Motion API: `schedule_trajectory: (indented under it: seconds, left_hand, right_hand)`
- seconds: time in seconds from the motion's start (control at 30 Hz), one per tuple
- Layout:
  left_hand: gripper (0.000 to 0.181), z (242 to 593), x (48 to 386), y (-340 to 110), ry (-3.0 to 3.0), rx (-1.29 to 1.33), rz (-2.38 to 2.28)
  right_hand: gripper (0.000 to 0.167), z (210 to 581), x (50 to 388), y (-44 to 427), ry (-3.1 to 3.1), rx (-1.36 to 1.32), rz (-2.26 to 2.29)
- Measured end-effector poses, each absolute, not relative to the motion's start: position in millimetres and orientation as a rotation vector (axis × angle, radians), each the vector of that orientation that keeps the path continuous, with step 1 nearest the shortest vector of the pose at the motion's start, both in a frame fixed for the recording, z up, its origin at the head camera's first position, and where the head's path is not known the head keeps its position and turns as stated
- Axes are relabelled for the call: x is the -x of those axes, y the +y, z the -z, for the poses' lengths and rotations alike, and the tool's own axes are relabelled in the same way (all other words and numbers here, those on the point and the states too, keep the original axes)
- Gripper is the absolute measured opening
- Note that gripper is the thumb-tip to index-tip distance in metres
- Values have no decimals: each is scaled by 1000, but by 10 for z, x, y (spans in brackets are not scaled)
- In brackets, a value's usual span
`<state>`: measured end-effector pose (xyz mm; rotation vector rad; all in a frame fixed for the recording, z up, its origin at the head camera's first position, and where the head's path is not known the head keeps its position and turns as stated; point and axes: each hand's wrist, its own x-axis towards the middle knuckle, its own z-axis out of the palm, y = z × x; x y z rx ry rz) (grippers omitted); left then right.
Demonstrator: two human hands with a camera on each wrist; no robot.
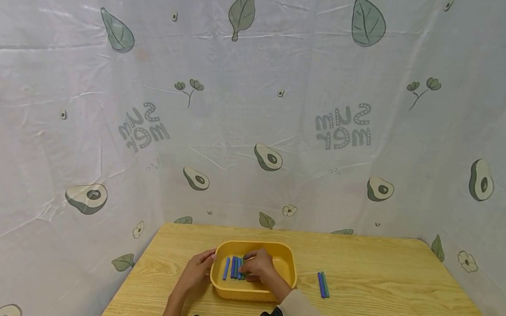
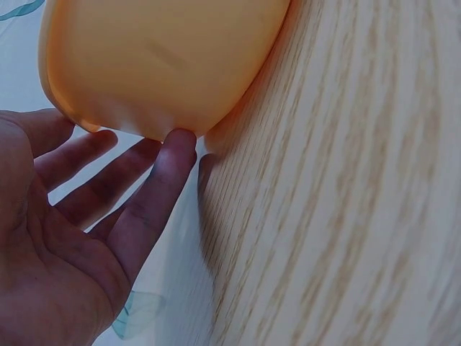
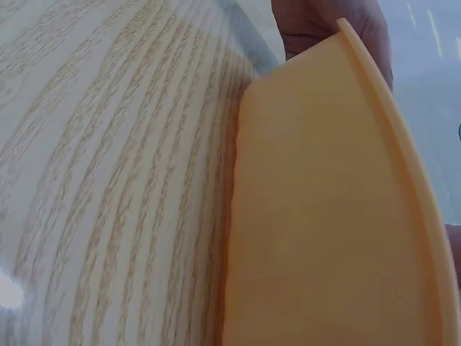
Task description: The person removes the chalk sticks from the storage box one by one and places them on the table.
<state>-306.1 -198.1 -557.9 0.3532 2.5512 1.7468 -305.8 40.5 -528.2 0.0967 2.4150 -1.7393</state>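
A yellow plastic basin (image 1: 291, 274) stands on the table. Several slim blue and green sticks (image 1: 233, 267) lie side by side in its left half. My left hand (image 1: 197, 269) is at the basin's left end. In the left wrist view its extended fingertips (image 2: 180, 144) touch the outer wall, with the thumb near the rim. My right hand (image 1: 261, 264) reaches over the near rim into the basin. Its curled fingers pinch at a green stick (image 1: 243, 276) at the right end of the row, partly hiding it. The right wrist view mostly shows the basin's outer wall (image 3: 324, 202).
To the right of the basin, a blue stick (image 1: 321, 285) and a green stick (image 1: 325, 285) lie together on the wood-grain table (image 1: 384, 279). A pale patterned sheet (image 1: 237, 128) hangs behind the table and along its sides.
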Motion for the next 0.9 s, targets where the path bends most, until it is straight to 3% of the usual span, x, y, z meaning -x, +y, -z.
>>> schedule_trajectory:
  seconds: [0.9]
  left_hand:
    - [51,5558,3003,-1958,2453,-308,-1830]
  right_hand:
    - [38,5312,3083,412,2440,-112,1728]
